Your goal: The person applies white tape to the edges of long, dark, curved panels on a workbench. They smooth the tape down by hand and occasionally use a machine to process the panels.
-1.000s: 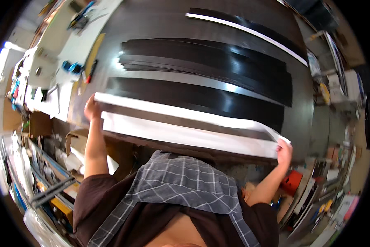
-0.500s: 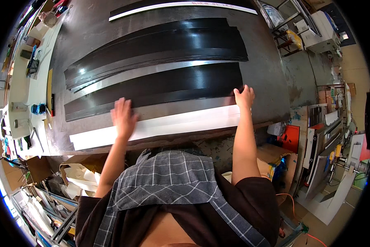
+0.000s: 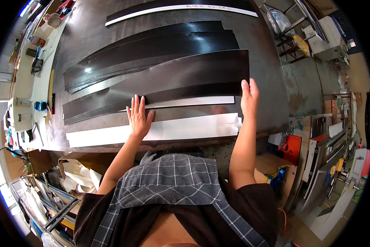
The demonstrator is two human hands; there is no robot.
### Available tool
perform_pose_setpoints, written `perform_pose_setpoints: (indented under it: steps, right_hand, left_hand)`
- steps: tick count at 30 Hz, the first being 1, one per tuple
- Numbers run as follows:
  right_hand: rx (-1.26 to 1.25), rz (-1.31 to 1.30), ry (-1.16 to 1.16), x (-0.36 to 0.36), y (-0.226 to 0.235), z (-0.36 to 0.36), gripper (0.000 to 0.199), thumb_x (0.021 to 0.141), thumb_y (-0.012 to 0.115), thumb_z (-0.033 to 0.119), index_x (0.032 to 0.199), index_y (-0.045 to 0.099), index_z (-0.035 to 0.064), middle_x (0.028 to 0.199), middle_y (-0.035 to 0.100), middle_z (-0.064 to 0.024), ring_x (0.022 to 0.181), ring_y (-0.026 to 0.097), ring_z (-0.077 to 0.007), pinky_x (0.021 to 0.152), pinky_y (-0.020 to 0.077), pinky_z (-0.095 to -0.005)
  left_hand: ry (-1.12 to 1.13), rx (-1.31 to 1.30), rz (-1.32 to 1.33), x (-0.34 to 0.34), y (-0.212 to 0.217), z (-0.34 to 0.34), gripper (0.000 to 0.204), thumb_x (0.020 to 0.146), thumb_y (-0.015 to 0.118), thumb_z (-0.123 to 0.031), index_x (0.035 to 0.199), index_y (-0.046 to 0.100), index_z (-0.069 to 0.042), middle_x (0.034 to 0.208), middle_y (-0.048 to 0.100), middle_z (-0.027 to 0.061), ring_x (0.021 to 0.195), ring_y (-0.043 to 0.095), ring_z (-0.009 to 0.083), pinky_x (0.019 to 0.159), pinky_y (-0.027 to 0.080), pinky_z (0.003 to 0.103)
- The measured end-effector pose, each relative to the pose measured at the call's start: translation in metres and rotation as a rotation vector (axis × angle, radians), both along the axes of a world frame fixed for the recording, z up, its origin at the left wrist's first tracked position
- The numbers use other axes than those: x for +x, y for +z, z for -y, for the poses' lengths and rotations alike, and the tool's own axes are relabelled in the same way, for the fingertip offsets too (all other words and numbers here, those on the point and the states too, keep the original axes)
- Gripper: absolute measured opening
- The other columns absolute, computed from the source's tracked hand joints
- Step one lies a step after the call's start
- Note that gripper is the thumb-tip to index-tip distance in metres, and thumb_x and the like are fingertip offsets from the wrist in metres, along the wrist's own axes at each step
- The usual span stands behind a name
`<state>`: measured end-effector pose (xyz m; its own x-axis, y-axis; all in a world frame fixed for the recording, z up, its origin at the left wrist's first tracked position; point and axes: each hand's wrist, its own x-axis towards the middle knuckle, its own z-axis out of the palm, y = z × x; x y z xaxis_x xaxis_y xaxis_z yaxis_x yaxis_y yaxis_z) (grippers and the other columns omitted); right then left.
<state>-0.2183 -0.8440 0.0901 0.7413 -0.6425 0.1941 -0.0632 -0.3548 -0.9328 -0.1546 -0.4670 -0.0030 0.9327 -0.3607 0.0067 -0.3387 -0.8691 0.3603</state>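
My right hand (image 3: 250, 95) pinches the right end of a long black flexible strip (image 3: 193, 74), which is raised off the table at that end and slopes down to the left. My left hand (image 3: 139, 119) is open, its fingertips at the strip's near edge around the middle. Beneath the raised part shows a narrow white edge (image 3: 211, 100), apparently the underside of another strip. Between me and the black strip lie long white strips (image 3: 172, 128), partly overlapping. Farther back is a stack of similar black strips (image 3: 160, 47).
A black strip with a white edge (image 3: 180, 9) lies at the far side of the dark table (image 3: 267, 103). A pale side bench (image 3: 40, 82) at left carries small tools. At lower left is a box with white scraps (image 3: 80, 173); panels (image 3: 316, 164) lean at right.
The right end of the black strip has risen and moved away from me in my right hand, uncovering the white edge below. My left hand has shifted right along the strip.
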Motion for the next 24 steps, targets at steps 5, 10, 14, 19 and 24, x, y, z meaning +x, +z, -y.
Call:
perform_pose_setpoints:
  steps: [5, 10, 14, 19, 24]
  right_hand:
    - [-0.284, -0.238, -0.065, 0.036, -0.055, 0.048, 0.046, 0.093, 0.056, 0.036, 0.07, 0.048, -0.0033, 0.064, 0.049, -0.023, 0.058, 0.045, -0.0367, 0.057, 0.0389, -0.0424]
    - [-0.504, -0.609, -0.108, 0.052, -0.089, 0.067, 0.049, 0.093, 0.049, 0.045, 0.086, 0.061, -0.0024, 0.086, 0.064, -0.0247, 0.08, 0.06, -0.0446, 0.072, 0.0474, -0.0505]
    - [-0.522, -0.185, -0.058, 0.057, -0.102, 0.071, 0.036, 0.093, 0.055, 0.031, 0.1, 0.058, -0.0039, 0.088, 0.065, -0.015, 0.068, 0.064, -0.0304, 0.065, 0.0524, -0.0413]
    - [0.364, 0.016, 0.037, 0.08, -0.067, 0.064, 0.026, 0.096, 0.052, 0.022, 0.088, 0.053, -0.0037, 0.078, 0.057, -0.0057, 0.058, 0.061, -0.0133, 0.048, 0.052, -0.0254]
    - [0.207, -0.385, -0.017, 0.117, -0.075, 0.089, 0.034, 0.092, 0.054, 0.032, 0.092, 0.056, -0.0015, 0.099, 0.066, -0.0219, 0.069, 0.069, -0.0248, 0.057, 0.0548, -0.034]
  left_hand:
    - [-0.002, 0.046, 0.042, 0.047, -0.003, 0.034, 0.065, 0.092, 0.051, -0.035, 0.146, 0.028, -0.008, 0.154, 0.02, 0.0163, 0.144, 0.015, 0.0306, 0.115, 0.01, 0.049]
    - [-0.003, 0.104, 0.028, 0.057, -0.008, 0.052, 0.063, 0.094, 0.049, -0.037, 0.146, 0.029, -0.008, 0.155, 0.019, 0.0152, 0.144, 0.014, 0.0302, 0.116, 0.01, 0.047]
    - [-0.007, 0.131, 0.06, 0.066, -0.01, 0.057, 0.063, 0.095, 0.046, -0.04, 0.146, 0.029, -0.008, 0.155, 0.018, 0.0154, 0.144, 0.014, 0.0303, 0.116, 0.01, 0.046]
    - [-0.003, 0.156, 0.118, 0.102, -0.019, 0.06, 0.065, 0.095, 0.042, -0.045, 0.148, 0.026, -0.009, 0.155, 0.019, 0.014, 0.144, 0.014, 0.0285, 0.116, 0.01, 0.046]
    - [0.021, 0.174, 0.073, 0.146, -0.006, 0.086, 0.065, 0.094, 0.045, -0.047, 0.147, 0.028, -0.013, 0.155, 0.02, 0.0128, 0.144, 0.016, 0.028, 0.116, 0.013, 0.046]
